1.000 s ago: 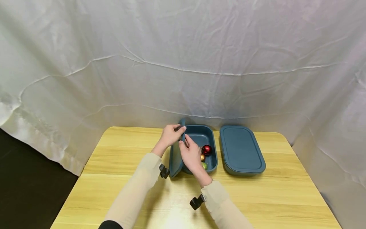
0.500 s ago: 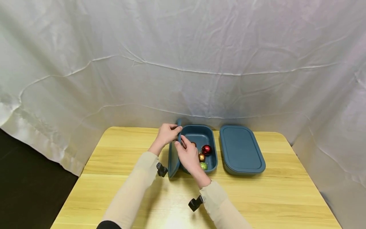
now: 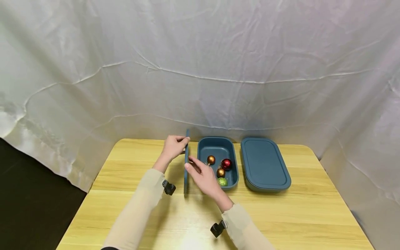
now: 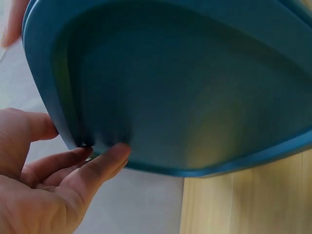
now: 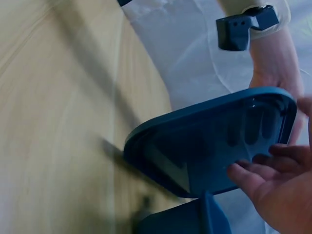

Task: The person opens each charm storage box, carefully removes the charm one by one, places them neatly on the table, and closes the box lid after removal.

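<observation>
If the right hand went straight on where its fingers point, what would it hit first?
Probably the blue lid, held upright by the left hand just ahead; whether the right hand touches it is hard to tell.

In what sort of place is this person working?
Probably a curtained-off recording setup: pale cloth hangs behind the wooden table, and a small black device sits on each sleeve.

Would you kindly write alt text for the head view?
A person's left hand holds a blue lid upright beside an open blue box with four baubles inside, the right hand nearby; a closed blue box stands at right on the wooden table.
</observation>
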Motion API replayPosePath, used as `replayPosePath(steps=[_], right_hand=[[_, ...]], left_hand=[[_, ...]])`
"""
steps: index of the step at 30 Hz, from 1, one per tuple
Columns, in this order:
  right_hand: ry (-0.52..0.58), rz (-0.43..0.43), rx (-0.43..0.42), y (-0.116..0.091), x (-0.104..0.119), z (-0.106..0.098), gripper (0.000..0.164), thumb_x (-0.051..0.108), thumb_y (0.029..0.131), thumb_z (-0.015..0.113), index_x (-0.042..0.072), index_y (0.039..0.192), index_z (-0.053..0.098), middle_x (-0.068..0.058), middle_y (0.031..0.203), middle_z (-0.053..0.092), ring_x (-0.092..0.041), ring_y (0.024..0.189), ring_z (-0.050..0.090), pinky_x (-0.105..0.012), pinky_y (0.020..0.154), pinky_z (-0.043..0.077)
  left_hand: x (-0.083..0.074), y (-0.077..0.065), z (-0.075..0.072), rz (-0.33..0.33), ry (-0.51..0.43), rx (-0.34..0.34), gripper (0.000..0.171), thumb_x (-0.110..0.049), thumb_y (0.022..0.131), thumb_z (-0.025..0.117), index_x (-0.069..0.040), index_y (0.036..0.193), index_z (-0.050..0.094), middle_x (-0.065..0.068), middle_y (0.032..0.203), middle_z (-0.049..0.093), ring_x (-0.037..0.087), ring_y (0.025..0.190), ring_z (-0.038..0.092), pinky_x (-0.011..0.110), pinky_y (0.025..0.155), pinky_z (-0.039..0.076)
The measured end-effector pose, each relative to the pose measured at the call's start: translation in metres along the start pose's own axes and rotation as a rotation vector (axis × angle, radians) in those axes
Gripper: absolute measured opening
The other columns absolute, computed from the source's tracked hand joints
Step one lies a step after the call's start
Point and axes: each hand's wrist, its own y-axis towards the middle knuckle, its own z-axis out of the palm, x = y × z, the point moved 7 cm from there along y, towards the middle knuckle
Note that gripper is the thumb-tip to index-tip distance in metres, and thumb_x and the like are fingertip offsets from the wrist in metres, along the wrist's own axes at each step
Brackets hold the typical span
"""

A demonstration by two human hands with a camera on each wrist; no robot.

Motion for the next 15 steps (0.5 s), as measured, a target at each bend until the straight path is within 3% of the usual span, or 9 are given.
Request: replayPosePath(steps=[3, 6, 9, 15], right_hand=[[-0.002, 0.002, 0.083, -0.003, -0.003, 0.007, 0.076, 0.060, 0.100, 0.065, 0.023, 0.162, 0.045, -0.011, 0.160, 0.053, -0.032, 0.139, 0.061, -0.048, 0.112, 0.052], [-0.058, -0.020, 0.152, -0.007, -0.005, 0.014, 0.086, 0.059, 0.094, 0.074, 0.024, 0.165, 0.039, -0.010, 0.167, 0.043, -0.039, 0.141, 0.057, -0.051, 0.114, 0.051], [-0.147, -0.055, 0.195, -0.012, -0.008, 0.022, 0.093, 0.057, 0.091, 0.079, 0.022, 0.166, 0.036, -0.009, 0.170, 0.038, -0.038, 0.144, 0.054, -0.052, 0.115, 0.049], [-0.259, -0.099, 0.285, -0.019, -0.017, 0.038, 0.099, 0.046, 0.088, 0.086, 0.020, 0.167, 0.033, -0.008, 0.173, 0.032, -0.032, 0.155, 0.040, -0.054, 0.123, 0.039]], left_hand=[[0.003, -0.002, -0.007, -0.017, -0.007, -0.018, 0.038, -0.027, 0.105, 0.065, 0.004, 0.124, 0.076, 0.025, 0.124, 0.073, 0.037, 0.106, 0.074, 0.034, 0.079, 0.066], [0.006, -0.003, -0.015, -0.026, 0.009, -0.039, 0.039, -0.028, 0.105, 0.064, 0.004, 0.123, 0.077, 0.026, 0.121, 0.073, 0.030, 0.096, 0.074, 0.032, 0.076, 0.066], [0.009, -0.006, -0.023, -0.032, 0.022, -0.065, 0.039, -0.030, 0.105, 0.065, 0.003, 0.123, 0.077, 0.024, 0.120, 0.074, 0.023, 0.090, 0.074, 0.031, 0.073, 0.066], [0.020, -0.012, -0.043, -0.057, 0.034, -0.122, 0.039, -0.030, 0.104, 0.065, 0.002, 0.121, 0.078, 0.025, 0.117, 0.076, 0.026, 0.091, 0.079, 0.032, 0.072, 0.066]])
